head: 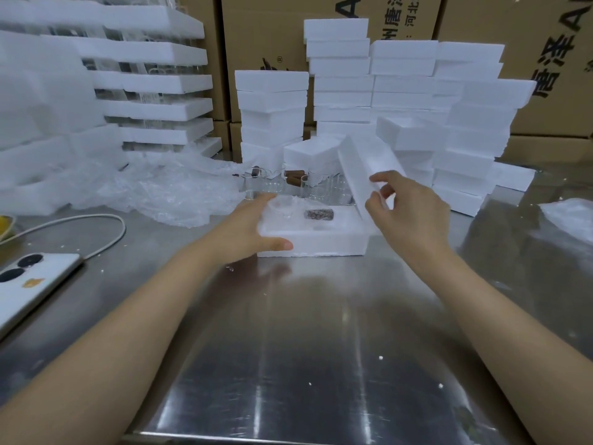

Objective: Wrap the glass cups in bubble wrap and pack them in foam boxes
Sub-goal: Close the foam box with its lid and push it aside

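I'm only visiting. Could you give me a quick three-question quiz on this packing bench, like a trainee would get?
1. True or false: the foam lid lies flat and closed on the foam box.
2. The left hand grips the box. What does the right hand hold? A) tape B) the foam lid C) scissors
3. Fill in: the phone lies on the person's ____ side.
Key: 1 false, it is tilted above the box; 2 B; 3 left.
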Available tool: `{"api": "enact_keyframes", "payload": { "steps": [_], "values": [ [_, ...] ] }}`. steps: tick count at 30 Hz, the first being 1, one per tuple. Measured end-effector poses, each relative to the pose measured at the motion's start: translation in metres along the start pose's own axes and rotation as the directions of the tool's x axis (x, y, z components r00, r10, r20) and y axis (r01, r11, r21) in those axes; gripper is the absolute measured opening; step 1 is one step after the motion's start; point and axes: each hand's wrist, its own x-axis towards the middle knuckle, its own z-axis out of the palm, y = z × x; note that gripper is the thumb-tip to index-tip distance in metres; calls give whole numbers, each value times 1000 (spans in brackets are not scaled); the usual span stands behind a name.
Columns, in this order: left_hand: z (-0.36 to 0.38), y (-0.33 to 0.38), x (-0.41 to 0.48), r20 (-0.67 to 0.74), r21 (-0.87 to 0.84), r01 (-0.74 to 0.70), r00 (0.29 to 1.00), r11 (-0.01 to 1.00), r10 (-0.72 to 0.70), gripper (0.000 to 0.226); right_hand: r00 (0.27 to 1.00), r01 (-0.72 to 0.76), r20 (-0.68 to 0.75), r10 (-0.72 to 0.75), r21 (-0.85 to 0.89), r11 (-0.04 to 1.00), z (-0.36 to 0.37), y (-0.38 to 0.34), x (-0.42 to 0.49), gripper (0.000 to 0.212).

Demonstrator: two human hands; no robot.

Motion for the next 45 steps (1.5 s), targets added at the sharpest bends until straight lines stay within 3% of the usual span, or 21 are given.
{"api": "enact_keyframes", "payload": {
  "steps": [2,5,8,10,12,14,17,20,22,25,27,29,36,39,45],
  "values": [
    [6,5,1,-24,-4,-40,999,999,40,100,988,53,-152,-38,91,994,-2,-5,-2,33],
    [9,17,3,-137,55,-104,984,993,110,102,976,67,-211,53,525,849,-5,-12,-3,50],
    [10,31,0,-206,-30,-149,968,988,140,110,990,-27,-44,131,869,494,-11,-27,-2,71],
    [9,40,-4,-210,-192,-162,970,968,121,118,991,-112,85,105,952,283,-8,-35,-3,73],
    [8,49,-5,-222,-382,-224,964,896,146,123,978,-207,204,36,966,153,-2,-41,-8,66],
    [7,52,-6,-264,-479,-260,954,838,145,119,952,-296,303,-51,949,113,6,-44,-15,56],
    [0,48,-2,-355,-541,-266,932,798,71,103,920,-361,380,-101,918,162,14,-39,-17,50],
    [-12,33,4,-361,-656,-221,932,722,-43,92,923,-382,371,107,917,117,18,-22,-8,52],
    [-14,23,6,-307,-686,-168,949,708,-72,85,909,-406,380,174,901,152,22,-9,0,47],
    [-8,16,6,-219,-681,-97,973,726,-75,81,900,-430,418,120,812,396,29,0,0,30],
    [-3,14,8,-174,-694,-59,981,717,-88,70,915,-347,399,51,720,601,31,0,-7,24],
    [-1,13,9,-129,-703,-19,986,711,-102,60,926,-266,377,-2,657,706,32,0,-11,26],
    [1,10,11,-17,-673,67,994,737,-106,34,956,-219,294,3,705,674,27,0,-10,22],
    [3,9,9,-4,-616,44,998,787,-59,37,957,-227,289,6,737,637,27,9,-6,18],
    [5,2,7,-1,-509,51,998,859,-60,46,946,-157,310,-98,698,699,34,20,-5,29]
  ]
}}
